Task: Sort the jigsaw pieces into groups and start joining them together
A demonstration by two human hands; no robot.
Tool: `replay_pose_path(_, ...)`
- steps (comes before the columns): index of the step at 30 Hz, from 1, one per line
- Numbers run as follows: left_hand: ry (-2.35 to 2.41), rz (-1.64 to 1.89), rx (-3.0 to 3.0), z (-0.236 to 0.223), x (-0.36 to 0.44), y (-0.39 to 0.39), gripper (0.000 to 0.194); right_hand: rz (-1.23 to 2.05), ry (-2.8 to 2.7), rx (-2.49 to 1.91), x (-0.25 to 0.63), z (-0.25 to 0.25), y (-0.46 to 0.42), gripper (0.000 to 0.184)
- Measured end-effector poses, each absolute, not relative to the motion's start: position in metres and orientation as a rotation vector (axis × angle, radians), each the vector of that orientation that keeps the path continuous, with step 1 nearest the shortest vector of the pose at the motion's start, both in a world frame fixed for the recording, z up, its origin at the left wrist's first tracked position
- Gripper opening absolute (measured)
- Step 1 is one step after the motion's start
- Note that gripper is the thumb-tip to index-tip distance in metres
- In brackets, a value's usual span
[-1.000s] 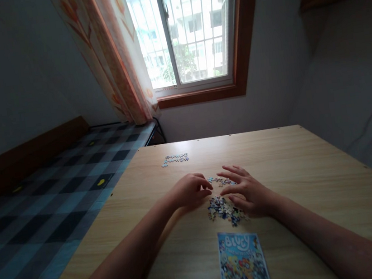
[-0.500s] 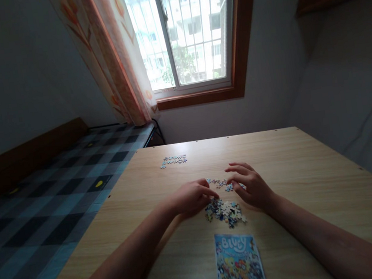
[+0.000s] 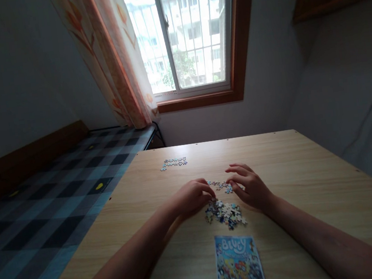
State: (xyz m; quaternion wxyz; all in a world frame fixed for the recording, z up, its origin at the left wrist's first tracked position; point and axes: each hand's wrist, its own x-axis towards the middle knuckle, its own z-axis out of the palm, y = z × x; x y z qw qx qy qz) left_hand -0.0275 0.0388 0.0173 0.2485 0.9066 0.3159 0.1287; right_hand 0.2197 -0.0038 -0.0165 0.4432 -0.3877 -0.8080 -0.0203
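A loose heap of jigsaw puzzle pieces (image 3: 228, 212) lies on the wooden table, some pale side up and some coloured. At the heap's far left edge, my left hand (image 3: 195, 196) has its fingers bent down and pinched on a puzzle piece, mostly covered by the fingertips. My right hand (image 3: 251, 187) hovers just beyond the heap on the right, fingers apart and nothing visible in them. Between the hands runs a row of puzzle pieces (image 3: 217, 184), its right end partly behind my right fingers.
Farther back on the table (image 3: 317, 195) sits a joined strip of puzzle pieces (image 3: 175, 162). A colourful "Bluey" picture sheet or box (image 3: 240, 265) lies nearest me. Left of the table stands a bed with a checked cover (image 3: 54, 211). A window (image 3: 194, 42) with a curtain (image 3: 118, 66) is ahead.
My left index finger has drawn back and curled in toward the thumb at the heap's edge. My right hand has barely moved. The view has tilted slightly.
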Motion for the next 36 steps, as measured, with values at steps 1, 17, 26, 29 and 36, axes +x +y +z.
replay_pose_path(1, 0.873, 0.382, 2.47, 0.015, -0.027, 0.039, 0.015, -0.055, -2.006, -0.961, 0.22, -0.017, -0.003, 0.017)
replay_pose_path(17, 1.67, 0.595, 2.816, 0.019, -0.11, 0.095, 0.02, -0.05, -1.965, -0.953, 0.223, -0.021, 0.0, 0.017)
replay_pose_path(26, 1.763, 0.36, 2.704, 0.016, -0.129, 0.099, 0.027, -0.012, -1.994, -0.966, 0.223, -0.025, 0.001, 0.016)
replay_pose_path(29, 1.976, 0.295, 2.618, 0.018, -0.118, 0.089, 0.029, -0.016, -1.993, -0.963, 0.223, -0.026, 0.001, 0.016)
replay_pose_path(36, 2.185, 0.028, 2.408, 0.013, -0.088, 0.066, 0.043, -0.003, -1.996, -0.981, 0.225, -0.025, 0.0, 0.017)
